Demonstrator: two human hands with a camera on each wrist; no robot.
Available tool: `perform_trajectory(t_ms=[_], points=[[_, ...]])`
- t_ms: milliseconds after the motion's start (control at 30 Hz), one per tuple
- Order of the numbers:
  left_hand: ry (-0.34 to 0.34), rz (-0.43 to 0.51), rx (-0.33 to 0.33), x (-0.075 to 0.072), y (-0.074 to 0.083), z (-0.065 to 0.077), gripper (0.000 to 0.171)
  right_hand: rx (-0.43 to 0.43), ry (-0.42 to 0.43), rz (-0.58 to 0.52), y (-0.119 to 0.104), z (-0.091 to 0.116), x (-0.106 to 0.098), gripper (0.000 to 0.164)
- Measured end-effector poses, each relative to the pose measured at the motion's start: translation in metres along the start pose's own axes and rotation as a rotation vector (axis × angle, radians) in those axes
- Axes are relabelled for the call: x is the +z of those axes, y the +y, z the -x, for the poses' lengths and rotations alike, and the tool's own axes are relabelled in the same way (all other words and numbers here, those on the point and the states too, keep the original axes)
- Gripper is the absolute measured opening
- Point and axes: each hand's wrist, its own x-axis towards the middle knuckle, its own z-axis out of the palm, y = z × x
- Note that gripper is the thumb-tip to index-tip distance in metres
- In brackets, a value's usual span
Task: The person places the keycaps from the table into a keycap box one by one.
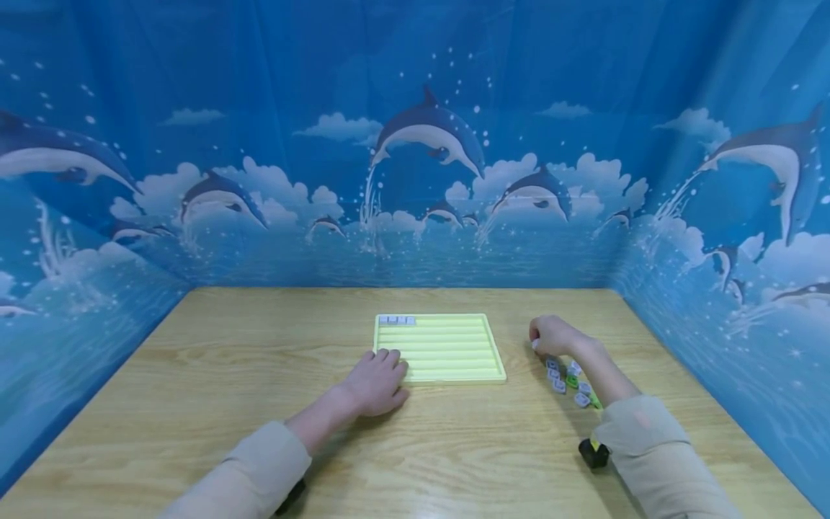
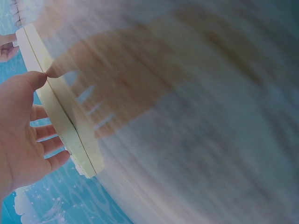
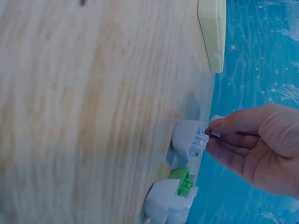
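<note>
A pale yellow-green ridged tray [image 1: 447, 353] lies on the table, with several grey-white keycaps [image 1: 393, 320] lined up in its far left corner. My left hand [image 1: 375, 382] rests on the tray's near left corner, its fingers fairly straight; in the left wrist view the thumb [image 2: 36, 79] touches the tray's side. To the right of the tray, my right hand [image 1: 556, 336] pinches a small white keycap [image 3: 217, 119] between thumb and fingers. Below that hand lie loose white keycaps [image 1: 559, 387] and green ones [image 1: 572, 381], partly hidden by the forearm.
The wooden table [image 1: 259, 346] is bounded at the back and sides by a blue dolphin-print curtain [image 1: 311, 245]. A small black object [image 1: 593, 454] shows by the right sleeve.
</note>
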Motion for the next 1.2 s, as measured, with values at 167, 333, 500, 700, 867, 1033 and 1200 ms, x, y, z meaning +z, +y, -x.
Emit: perform_trajectory(t_ms=[167, 333, 500, 700, 867, 1033, 1200], points=[[0.001, 0.004, -0.004, 0.0, 0.001, 0.0, 0.039, -0.02, -0.007, 0.037, 0.0, -0.003, 0.0, 0.016], [0.007, 0.004, 0.003, -0.001, 0.001, 0.0, 0.037, -0.022, -0.018, 0.032, 0.001, -0.003, 0.0, 0.017], [0.006, -0.003, 0.0, 0.0, 0.0, -0.001, 0.038, -0.037, 0.018, -0.003, -0.001, -0.005, 0.0, 0.014], [-0.005, 0.002, 0.0, 0.0, 0.0, -0.001, 0.038, -0.06, 0.077, -0.032, -0.002, -0.009, 0.001, 0.017], [0.0, 0.006, 0.003, -0.001, -0.001, -0.001, 0.039, -0.109, 0.148, -0.042, -0.006, -0.011, -0.001, 0.02], [0.003, 0.009, 0.006, -0.001, -0.001, -0.001, 0.04, -0.138, 0.166, -0.047, -0.012, -0.012, 0.001, 0.023], [-0.003, 0.002, 0.006, -0.001, -0.001, -0.001, 0.041, -0.178, 0.161, -0.024, -0.018, -0.012, 0.003, 0.023]])
